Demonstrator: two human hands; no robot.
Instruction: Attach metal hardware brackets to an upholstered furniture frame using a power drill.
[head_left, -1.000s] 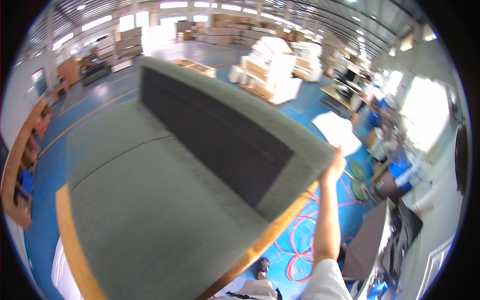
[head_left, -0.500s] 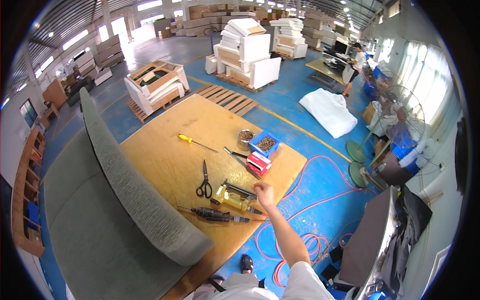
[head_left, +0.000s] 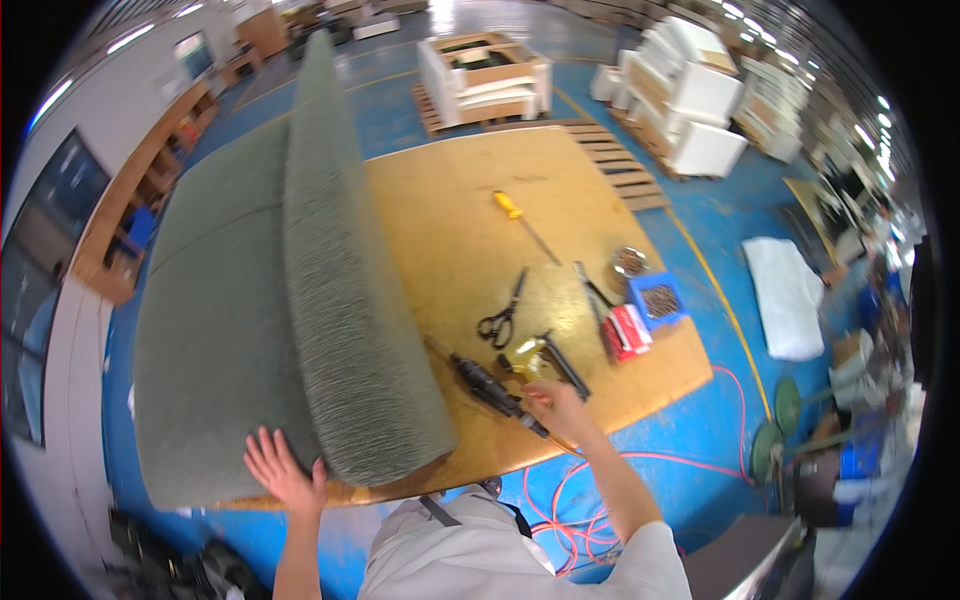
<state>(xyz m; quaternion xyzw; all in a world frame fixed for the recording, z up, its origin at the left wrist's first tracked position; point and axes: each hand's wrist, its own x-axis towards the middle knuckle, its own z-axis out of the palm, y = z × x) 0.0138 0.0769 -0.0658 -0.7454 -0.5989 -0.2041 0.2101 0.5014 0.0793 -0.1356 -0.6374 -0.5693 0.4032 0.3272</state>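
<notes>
My left hand (head_left: 284, 474) rests flat, fingers spread, on the near part of a grey-green upholstered sofa piece (head_left: 220, 330), beside its raised padded panel (head_left: 350, 300). Over the table, the curled fingers of my right hand (head_left: 556, 408) are on the handle end of a yellow and black air staple gun (head_left: 527, 357); the hand hides part of that handle. The gun lies on the tabletop. Left of it is a black air screwdriver-like tool (head_left: 485, 385). Black scissors (head_left: 502, 322) lie just beyond, and a yellow-handled screwdriver (head_left: 508, 204) farther off.
On the wooden table (head_left: 450, 210), a red and white box (head_left: 627, 334), a blue bin of small fasteners (head_left: 658, 300) and a metal bowl (head_left: 629, 262) stand to the right. Red hose (head_left: 700, 463) coils over the floor. Pallets (head_left: 620, 165) and stacked white frames (head_left: 680, 95) lie beyond.
My view has swung left. My left hand has come into view on the upholstered piece. The right hand has moved from beside the staple gun onto its handle end.
</notes>
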